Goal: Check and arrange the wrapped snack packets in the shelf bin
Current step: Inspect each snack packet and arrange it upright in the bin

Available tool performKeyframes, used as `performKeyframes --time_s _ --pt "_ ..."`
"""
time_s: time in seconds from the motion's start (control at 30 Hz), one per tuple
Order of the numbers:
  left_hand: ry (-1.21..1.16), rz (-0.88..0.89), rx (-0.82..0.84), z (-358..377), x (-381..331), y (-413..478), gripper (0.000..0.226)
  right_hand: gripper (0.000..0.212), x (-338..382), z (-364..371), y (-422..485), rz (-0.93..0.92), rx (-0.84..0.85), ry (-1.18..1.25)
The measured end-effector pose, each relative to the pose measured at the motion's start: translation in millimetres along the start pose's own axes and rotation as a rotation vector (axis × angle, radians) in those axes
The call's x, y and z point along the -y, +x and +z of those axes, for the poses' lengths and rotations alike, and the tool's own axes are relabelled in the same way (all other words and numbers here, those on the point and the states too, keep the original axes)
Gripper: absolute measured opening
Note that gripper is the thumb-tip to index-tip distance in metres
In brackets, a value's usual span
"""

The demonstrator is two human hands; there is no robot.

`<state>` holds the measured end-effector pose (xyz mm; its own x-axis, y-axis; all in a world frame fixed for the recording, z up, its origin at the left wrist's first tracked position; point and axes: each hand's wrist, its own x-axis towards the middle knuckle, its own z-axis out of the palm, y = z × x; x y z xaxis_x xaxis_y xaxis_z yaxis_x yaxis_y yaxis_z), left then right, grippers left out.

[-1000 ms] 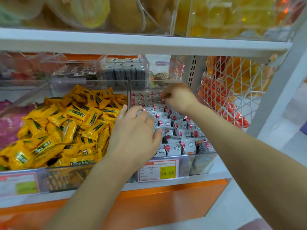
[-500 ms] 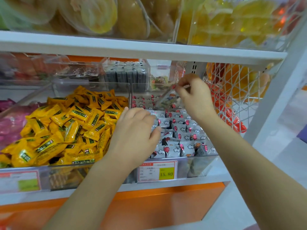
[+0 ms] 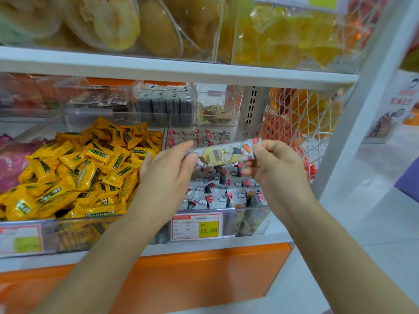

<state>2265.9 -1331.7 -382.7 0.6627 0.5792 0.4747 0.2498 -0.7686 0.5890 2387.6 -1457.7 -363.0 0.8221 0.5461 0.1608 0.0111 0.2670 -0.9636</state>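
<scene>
Left hand (image 3: 167, 175) and right hand (image 3: 276, 168) are now pinching a packet (image 3: 224, 154) just lifted from the bin (image 3: 249, 220), probably checking it.

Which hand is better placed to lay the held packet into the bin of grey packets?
Probably the right hand: its fingers curl round the packet end, directly above the bin. The left hand only pinches the other end, nearer the yellow packets.

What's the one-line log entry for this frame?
phase: inspect | left hand: pinches packet left end | right hand: pinches right end | packet: held over bin
</scene>
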Motion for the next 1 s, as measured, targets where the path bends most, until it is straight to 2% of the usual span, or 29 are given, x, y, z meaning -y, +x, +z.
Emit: performKeyframes --time_s 0.17,0.27,0.37,0.53,0.67,0.8,0.9,1.0 --pt "-0.291 -0.094 -0.064 -4.4 -5.7 2.8 0.021 0.012 -2.7 7.8 -1.9 0.076 0.096 0.236" --pt "-0.433 -0.173 -0.113 -5.7 -8.6 2.0 0.023 0.005 -1.9 9.1 -0.1 0.139 0.151 0.43" --pt "-0.556 -0.242 -0.155 -5.6 -9.2 1.9 0.03 0.008 -3.3 9.0 1.5 0.191 0.179 0.541" --pt "-0.574 -0.247 -0.188 -9.4 -8.7 2.9 0.043 0.01 -6.4 8.5 2.0 0.244 0.13 0.624" --pt "-0.606 -0.249 -0.109 -12.6 -7.1 3.8 0.041 0.004 -6.2 8.5 2.6 0.25 0.082 0.649" --pt "-0.635 -0.224 0.049 -20.0 -3.0 6.4 0.023 0.006 -7.1 5.8 3.0 0.2 0.037 0.543" --pt "-0.604 -0.182 0.127 -22.1 -1.6 5.6 0.023 0.013 -8.0 3.4 1.9 0.067 0.019 0.284" --pt "-0.537 -0.141 0.128 -20.5 -3.0 4.4 0.026 0.017 -8.2 5.4 0.1 -0.043 0.026 0.033"
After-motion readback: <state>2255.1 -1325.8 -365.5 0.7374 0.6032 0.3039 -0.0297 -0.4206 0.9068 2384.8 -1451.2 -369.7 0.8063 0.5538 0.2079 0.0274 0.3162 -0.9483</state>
